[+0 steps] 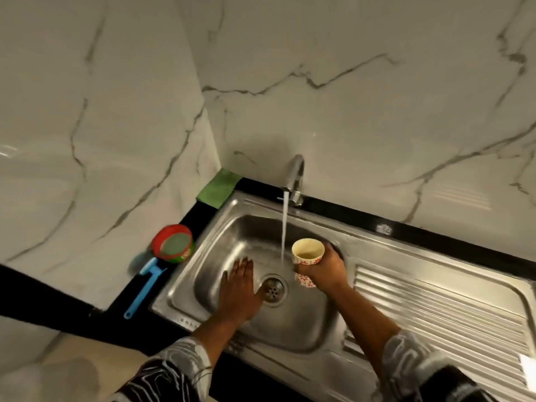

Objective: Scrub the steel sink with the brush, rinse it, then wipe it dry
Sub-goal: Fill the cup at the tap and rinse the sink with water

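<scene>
Steel sink (293,326) is under a running tap (295,175): left hand (237,288) flat on the basin floor, right hand (324,271) gripping a cup (307,252) by the stream (284,227). Blue brush (142,291) lies left of the sink, handle pointing near, closest to the left hand.

The scene is dimly lit, with a warm, greenish cast. Soft glare is seen on the wall (461,195) and on the ridges of the sink (435,300). Straight edges are bowed by the wide lens. The brush (146,285) head and the lower corners are blurred.
</scene>
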